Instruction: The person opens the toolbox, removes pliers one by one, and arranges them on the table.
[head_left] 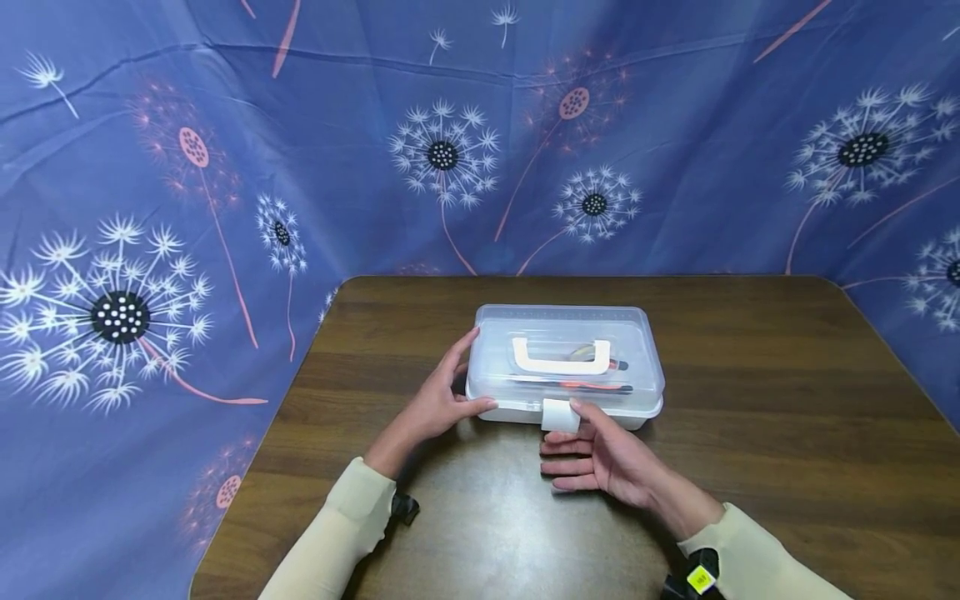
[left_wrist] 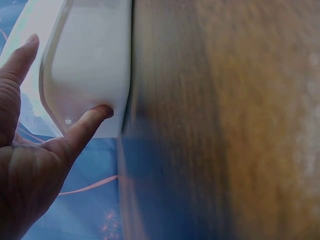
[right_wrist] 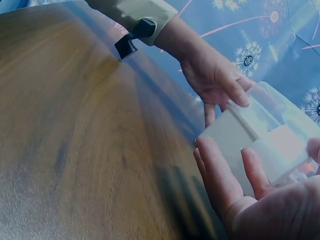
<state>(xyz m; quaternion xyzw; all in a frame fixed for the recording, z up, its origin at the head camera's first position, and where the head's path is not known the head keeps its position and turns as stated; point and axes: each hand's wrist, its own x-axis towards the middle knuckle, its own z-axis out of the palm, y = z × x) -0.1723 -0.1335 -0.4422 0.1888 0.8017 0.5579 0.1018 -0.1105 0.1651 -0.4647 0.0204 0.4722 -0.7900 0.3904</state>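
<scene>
A clear-lidded plastic case [head_left: 491, 350] with a white carry handle [head_left: 561, 366] sits upright on the table, its lid down. At its left end my left hand [head_left: 438, 402] rests with spread, fairly straight fingers, the thumb along the front rim. A fingertip [left_wrist: 104, 111] presses the pale lower wall in the left wrist view. My right hand [head_left: 618, 462] is at the white front latch [head_left: 559, 416]; thumb on its upper right edge, index finger at its lower edge, pinching it. The other right fingers [right_wrist: 218, 170] extend below, holding nothing.
Through the lid show an orange-and-black slim item [head_left: 592, 386] and a yellowish curved item [head_left: 582, 353], both blurred. The brown wooden table [head_left: 750, 400] meets a blue dandelion-print cloth [head_left: 675, 233] behind and at both sides.
</scene>
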